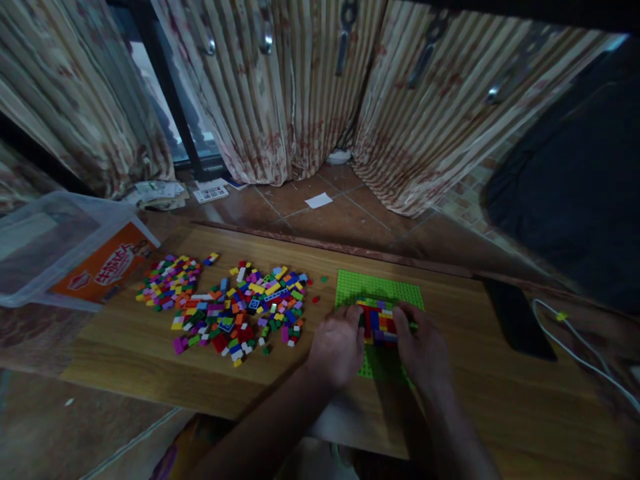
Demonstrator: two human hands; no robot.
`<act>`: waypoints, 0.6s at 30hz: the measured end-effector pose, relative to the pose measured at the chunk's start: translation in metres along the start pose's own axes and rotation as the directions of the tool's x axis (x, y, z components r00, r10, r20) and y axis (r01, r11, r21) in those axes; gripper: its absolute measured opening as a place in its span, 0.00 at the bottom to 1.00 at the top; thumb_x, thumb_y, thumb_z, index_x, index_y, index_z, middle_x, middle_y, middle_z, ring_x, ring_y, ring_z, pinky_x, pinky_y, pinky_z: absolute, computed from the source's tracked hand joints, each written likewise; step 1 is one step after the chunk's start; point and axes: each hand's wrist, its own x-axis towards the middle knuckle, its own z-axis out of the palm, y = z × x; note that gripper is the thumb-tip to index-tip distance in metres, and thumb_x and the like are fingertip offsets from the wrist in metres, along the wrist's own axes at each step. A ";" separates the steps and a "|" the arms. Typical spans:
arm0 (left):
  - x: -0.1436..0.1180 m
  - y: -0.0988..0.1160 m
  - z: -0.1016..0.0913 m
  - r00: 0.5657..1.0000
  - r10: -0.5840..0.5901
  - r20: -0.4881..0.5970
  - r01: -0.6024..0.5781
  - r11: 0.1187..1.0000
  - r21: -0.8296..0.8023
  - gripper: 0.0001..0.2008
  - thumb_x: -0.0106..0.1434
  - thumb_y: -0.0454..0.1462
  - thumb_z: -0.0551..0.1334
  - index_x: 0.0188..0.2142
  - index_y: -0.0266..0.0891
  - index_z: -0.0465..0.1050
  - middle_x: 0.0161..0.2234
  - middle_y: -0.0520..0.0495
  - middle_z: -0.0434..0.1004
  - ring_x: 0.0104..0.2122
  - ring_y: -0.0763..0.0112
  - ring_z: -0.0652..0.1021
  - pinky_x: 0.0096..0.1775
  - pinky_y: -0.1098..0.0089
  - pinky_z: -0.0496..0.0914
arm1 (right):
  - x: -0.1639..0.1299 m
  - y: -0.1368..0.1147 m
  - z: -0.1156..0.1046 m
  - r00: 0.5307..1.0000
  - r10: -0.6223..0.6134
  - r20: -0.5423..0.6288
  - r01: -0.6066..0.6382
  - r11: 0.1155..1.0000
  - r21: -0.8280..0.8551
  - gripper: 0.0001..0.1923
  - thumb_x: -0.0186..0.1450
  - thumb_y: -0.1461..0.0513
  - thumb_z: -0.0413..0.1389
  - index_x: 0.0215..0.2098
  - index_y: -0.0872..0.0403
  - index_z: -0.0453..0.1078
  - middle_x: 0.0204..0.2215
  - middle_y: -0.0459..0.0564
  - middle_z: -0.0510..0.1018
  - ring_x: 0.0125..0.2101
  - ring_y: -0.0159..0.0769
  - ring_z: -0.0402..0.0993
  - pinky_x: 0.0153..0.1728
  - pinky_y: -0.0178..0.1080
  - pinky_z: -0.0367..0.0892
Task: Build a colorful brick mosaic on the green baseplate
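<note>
I have both my left hand and right hand clasping the multicoloured brick build on the green baseplate, centre frame.

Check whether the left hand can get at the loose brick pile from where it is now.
Probably yes: the left hand rests at the brick build on the green baseplate, and only bare tabletop separates it from the loose brick pile.

A clear plastic tub with an orange packet is seen at the worktop's left edge. A dark phone and a white cable are laid near its right edge. Striped curtains are hung behind, over the tiled floor.
</note>
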 end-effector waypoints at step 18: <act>0.015 -0.042 -0.073 0.743 -0.216 -0.633 -0.148 0.870 -0.471 0.09 0.67 0.37 0.56 0.40 0.38 0.74 0.28 0.50 0.77 0.28 0.73 0.76 0.32 0.73 0.69 | -0.062 -0.077 0.038 0.887 -0.431 0.167 0.375 0.881 0.288 0.08 0.66 0.59 0.55 0.41 0.50 0.74 0.36 0.47 0.78 0.38 0.37 0.74 0.40 0.39 0.68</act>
